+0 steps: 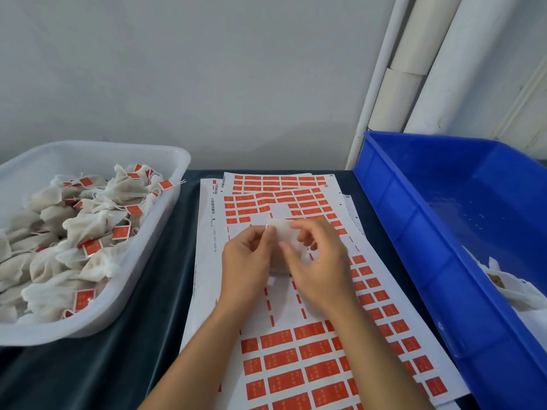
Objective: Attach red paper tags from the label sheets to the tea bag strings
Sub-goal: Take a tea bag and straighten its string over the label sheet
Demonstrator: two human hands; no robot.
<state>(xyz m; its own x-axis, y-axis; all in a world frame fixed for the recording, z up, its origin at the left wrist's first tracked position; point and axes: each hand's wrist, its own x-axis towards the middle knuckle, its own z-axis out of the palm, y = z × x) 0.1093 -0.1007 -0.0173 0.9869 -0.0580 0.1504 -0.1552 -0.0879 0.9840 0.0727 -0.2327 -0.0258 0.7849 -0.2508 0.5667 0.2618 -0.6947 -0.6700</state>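
Note:
A white tea bag (284, 235) is held between both hands above the label sheets. My left hand (248, 261) pinches its left upper edge. My right hand (318, 261) curls round its right side, fingers bent over the bag. Most of the bag is hidden by the hands, and I cannot see its string. Under the hands lies the top label sheet (296, 350) with rows of red paper tags; a bare strip in its middle has tags peeled off. More sheets (275, 182) lie stacked beneath it toward the wall.
A translucent white tub (165, 220) at the left holds several tagged tea bags. A blue crate (414, 232) at the right holds a few untagged bags at its near end. A dark cloth (88, 374) covers the table. White pipes rise at the back right.

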